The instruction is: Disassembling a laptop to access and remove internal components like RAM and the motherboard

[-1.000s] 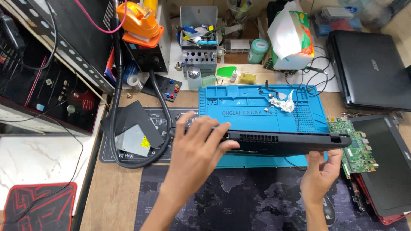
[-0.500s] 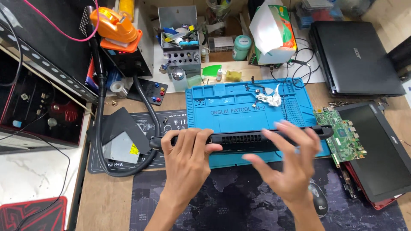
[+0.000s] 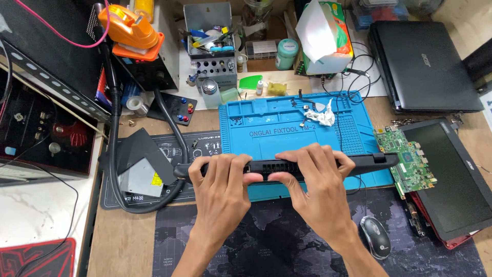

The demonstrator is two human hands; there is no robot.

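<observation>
Beside the circuit board (image 3: pixel 407 156), both hands (image 3: pixel 271 179) grasp a laptop base (image 3: pixel 366 163) over the blue mat (image 3: pixel 271 128).

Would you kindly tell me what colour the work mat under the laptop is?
The work mat is blue, clearest in the head view.

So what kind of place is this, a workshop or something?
Most likely a laptop repair bench. Both hands, left hand and right hand, grip a black laptop case over a blue silicone repair mat, with a bare green circuit board beside it.
</observation>
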